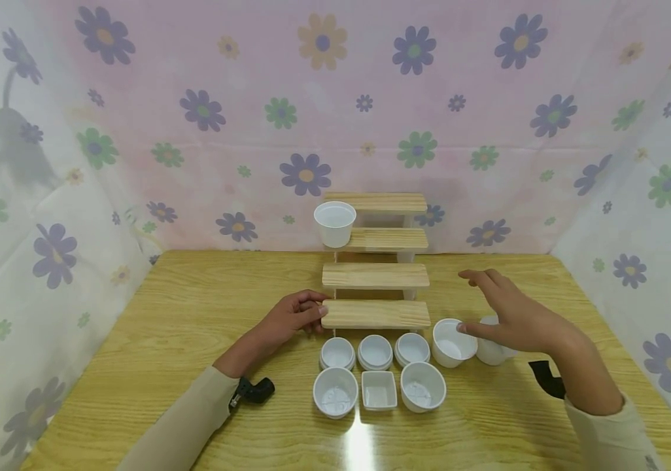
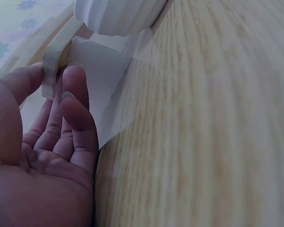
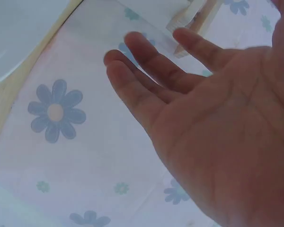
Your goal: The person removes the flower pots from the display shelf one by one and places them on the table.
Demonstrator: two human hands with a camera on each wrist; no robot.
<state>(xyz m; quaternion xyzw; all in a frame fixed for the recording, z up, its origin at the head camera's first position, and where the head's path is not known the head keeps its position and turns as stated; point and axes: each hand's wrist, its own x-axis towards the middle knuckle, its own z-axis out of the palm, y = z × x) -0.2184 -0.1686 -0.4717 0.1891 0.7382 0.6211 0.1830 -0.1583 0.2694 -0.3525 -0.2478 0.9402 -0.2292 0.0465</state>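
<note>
My left hand (image 1: 294, 315) pinches the left end of the lowest wooden step (image 1: 375, 314) of a four-tier display stand. In the left wrist view the thumb lies on the step (image 2: 54, 61) and the fingers curl beneath it. Over the table to the stand's right, my right hand (image 1: 526, 319) is spread with nothing in it. Its thumb overlaps a round white bowl (image 1: 450, 350) in the head view; whether they touch I cannot tell. Partly hidden behind that hand is another white cup (image 1: 491, 353). The right wrist view shows the bare palm (image 3: 217, 123) and extended fingers.
One white cup (image 1: 335, 226) sits at the left of the stand's upper tiers. In front of the stand, several small round white bowls (image 1: 375, 353) and a square white dish (image 1: 379, 391) form two rows on the wooden table (image 1: 194, 281). Flowered cloth (image 1: 241, 170) hangs behind.
</note>
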